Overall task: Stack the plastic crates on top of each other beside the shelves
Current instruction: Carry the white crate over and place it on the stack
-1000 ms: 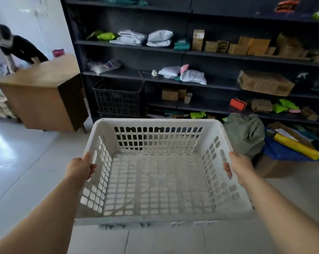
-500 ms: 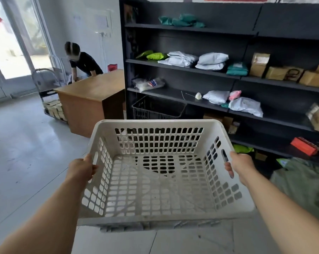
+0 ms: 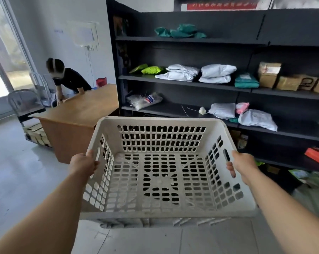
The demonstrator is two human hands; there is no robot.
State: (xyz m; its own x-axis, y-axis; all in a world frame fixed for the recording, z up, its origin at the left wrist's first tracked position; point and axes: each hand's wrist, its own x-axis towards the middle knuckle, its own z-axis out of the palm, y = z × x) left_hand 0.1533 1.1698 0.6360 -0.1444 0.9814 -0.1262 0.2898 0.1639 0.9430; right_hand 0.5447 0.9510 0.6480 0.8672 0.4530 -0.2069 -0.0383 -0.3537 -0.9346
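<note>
The white perforated plastic crate (image 3: 160,173) hangs in the air in front of the dark metal shelves (image 3: 210,85), its open top up. The left hand (image 3: 83,165) clenches its left rim and the right hand (image 3: 242,165) its right rim, evenly. No second crate shows clearly; the stacking spot is probably toward the shelves' left end.

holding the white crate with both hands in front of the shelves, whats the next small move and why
Probably carry the crate forward and a bit left, toward the floor gap between the desk and the shelves. Both the left hand and right hand grip its side walls, it is off the floor, and no other crate to stack on shows clearly yet.
</note>
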